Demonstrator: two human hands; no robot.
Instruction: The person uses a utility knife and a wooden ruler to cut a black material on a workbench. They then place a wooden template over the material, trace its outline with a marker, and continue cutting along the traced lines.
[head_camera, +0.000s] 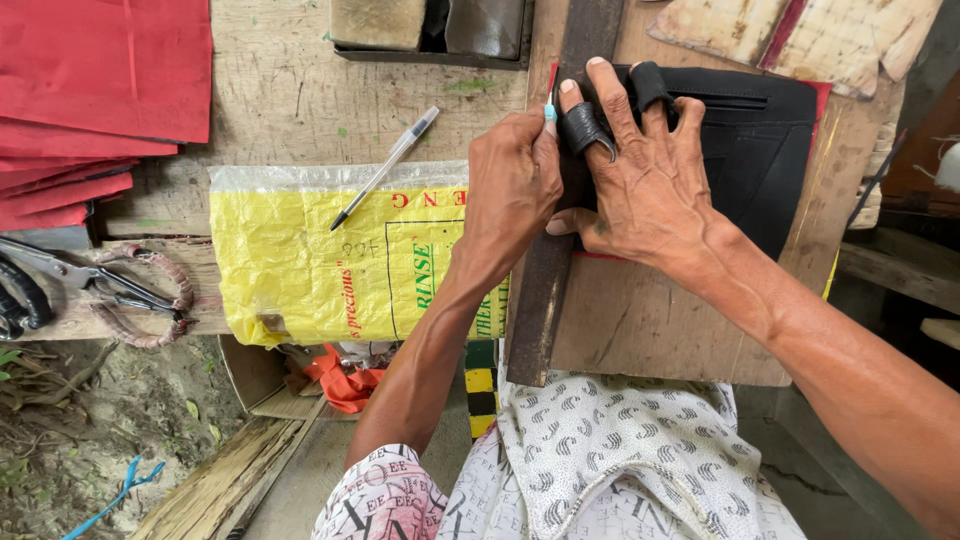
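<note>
My right hand (650, 180) lies flat with fingers spread on a long dark metal straightedge (545, 290) and a black sheet of material (770, 150), pressing them onto a wooden board (650, 330). Two of its fingers wear black bands. My left hand (512, 185) is closed around a small tool with a light blue tip (549, 110), held against the left edge of the straightedge. A thin red layer shows under the black sheet.
A yellow plastic sack (320, 260) with a pen (385, 167) on it lies to the left. Red sheets (90, 90) are stacked at far left, large scissors (110, 285) below them. A metal tray (430, 30) sits at the top, pale boards (800, 35) at top right.
</note>
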